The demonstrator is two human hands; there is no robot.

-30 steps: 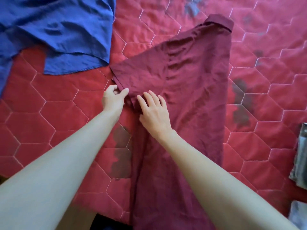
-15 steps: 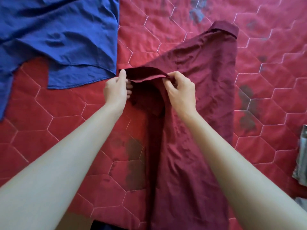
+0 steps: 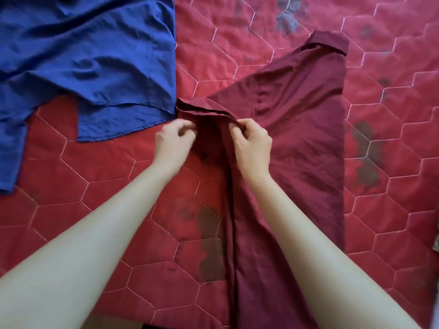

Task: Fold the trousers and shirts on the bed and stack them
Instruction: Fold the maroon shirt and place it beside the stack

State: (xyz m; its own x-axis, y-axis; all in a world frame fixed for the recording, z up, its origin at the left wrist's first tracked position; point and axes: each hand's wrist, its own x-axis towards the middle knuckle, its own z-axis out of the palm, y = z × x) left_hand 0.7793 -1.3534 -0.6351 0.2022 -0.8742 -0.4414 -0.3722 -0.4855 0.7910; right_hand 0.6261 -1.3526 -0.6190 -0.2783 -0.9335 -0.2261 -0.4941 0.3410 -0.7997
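A maroon shirt [image 3: 301,129] lies lengthwise on the red quilted bed [image 3: 237,43], its collar at the far end and one side folded in. Its short sleeve sticks out to the left, partly folded back over the body. My right hand [image 3: 253,141] pinches the sleeve's folded edge between thumb and fingers. Just left of the sleeve is my left hand [image 3: 174,141], blurred, with curled fingers at the cloth's edge. A blue shirt [image 3: 83,60] lies spread and crumpled at the far left.
Dark worn patches mark the quilt near the maroon shirt. A bit of grey cloth [image 3: 436,243] shows at the right edge. The bed's near edge runs along the bottom of the view.
Both hands first lay on the flat sleeve, then lifted its edge. The fold has now come down toward the shirt's body, and my left hand has dropped slightly away from the cloth.
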